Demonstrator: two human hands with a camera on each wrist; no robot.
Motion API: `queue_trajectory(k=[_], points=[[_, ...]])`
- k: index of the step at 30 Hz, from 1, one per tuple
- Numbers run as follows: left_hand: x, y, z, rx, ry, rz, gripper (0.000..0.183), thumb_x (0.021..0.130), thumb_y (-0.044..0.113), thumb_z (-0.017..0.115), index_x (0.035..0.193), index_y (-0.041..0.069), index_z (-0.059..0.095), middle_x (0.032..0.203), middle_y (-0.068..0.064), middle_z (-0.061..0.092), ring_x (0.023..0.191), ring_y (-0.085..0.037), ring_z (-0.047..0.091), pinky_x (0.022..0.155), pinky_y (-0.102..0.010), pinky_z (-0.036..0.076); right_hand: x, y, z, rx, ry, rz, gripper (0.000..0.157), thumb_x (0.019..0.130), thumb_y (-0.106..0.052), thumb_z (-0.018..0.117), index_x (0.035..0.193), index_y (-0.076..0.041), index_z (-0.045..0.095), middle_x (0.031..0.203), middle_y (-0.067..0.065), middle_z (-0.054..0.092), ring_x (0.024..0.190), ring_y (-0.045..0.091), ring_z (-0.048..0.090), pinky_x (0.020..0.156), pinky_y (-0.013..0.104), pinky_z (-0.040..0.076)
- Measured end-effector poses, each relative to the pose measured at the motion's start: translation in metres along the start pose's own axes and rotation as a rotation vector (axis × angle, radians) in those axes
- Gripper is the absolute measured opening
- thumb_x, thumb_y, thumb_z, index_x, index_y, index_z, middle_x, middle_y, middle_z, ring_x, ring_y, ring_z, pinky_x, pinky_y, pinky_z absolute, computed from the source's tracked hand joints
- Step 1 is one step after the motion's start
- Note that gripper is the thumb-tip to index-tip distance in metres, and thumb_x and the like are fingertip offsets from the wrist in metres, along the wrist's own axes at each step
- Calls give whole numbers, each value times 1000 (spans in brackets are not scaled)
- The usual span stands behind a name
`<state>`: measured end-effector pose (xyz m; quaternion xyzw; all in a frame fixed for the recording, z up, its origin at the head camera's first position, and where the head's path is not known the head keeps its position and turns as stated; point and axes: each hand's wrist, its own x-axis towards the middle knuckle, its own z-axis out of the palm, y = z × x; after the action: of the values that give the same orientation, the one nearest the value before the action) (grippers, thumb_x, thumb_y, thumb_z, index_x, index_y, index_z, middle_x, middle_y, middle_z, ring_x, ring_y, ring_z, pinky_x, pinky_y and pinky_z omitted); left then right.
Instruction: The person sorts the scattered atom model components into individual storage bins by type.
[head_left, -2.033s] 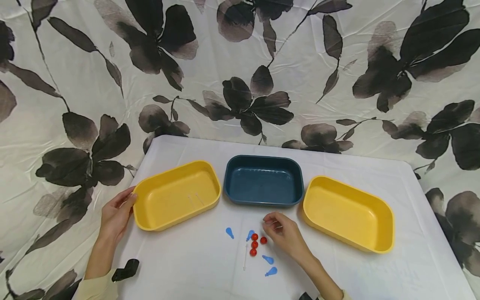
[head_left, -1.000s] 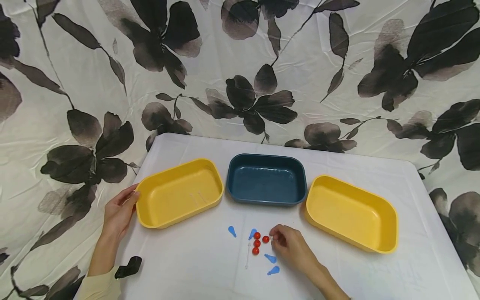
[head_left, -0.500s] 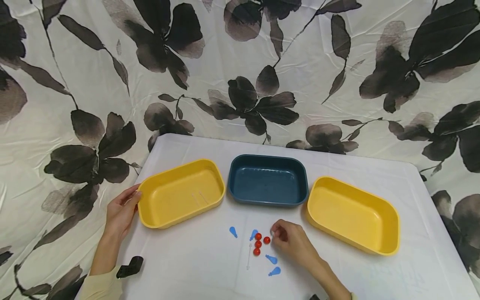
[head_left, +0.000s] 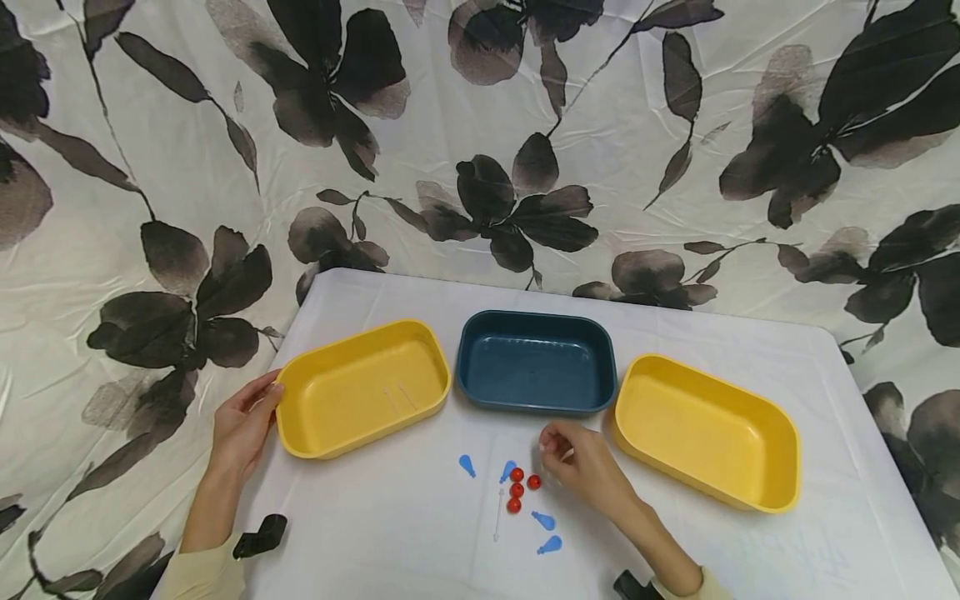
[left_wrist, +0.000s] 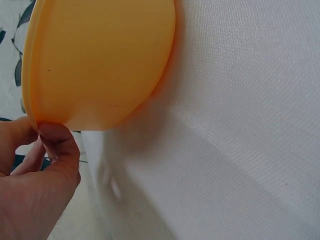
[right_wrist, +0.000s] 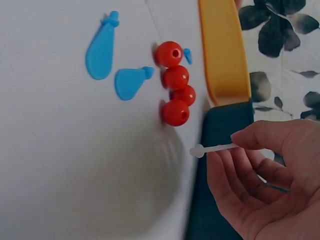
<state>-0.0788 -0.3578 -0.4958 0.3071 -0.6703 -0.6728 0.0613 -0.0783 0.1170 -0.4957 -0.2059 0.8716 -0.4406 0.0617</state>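
My left hand pinches the near-left rim of a yellow tray; in the left wrist view, thumb and fingers close on its edge. Two thin pale sticks lie inside that tray. Between thumb and fingers of my right hand is a small white plastic stick with a rounded knob at its end, best seen in the right wrist view. This hand is above the table, just right of several red beads. Around the beads lie several flat blue bulb-shaped pieces and another white stick.
A dark blue tray stands at the back middle, between the left tray and a second yellow tray on the right. All rest on a white-covered table. A floral cloth hangs behind it.
My right hand has risen slightly in the head view, toward the dark blue tray, away from the beads. The left hand keeps its grip on the yellow tray; the head view has shifted slightly.
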Motion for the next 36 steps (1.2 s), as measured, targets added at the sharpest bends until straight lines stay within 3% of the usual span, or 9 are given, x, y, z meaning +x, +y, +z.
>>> queue_trajectory(k=[12,23,36], points=[[-1,1,0,9,9,-15,53,103,21,64,152,8,49,116,8,51,102,-4,56,79,-7,50,15,-14,-1,27,-12,-79,13,88,5,73,98,-2,67,87,-2,62,79,12,60,71,27,59],[0,1,1,70,18,-19,53,104,24,63,153,9,49,121,8,50,107,-6,55,81,-7,50,33,-30,0,71,-20,-99,10,91,2,71,99,-2,68,87,-1,64,81,14,60,73,24,58],[-1,2,-1,15,0,8,54,102,21,66,150,5,51,114,4,51,93,-1,56,77,-8,52,57,-47,9,115,2,-160,8,92,0,71,100,-2,69,88,1,65,80,14,60,74,24,57]])
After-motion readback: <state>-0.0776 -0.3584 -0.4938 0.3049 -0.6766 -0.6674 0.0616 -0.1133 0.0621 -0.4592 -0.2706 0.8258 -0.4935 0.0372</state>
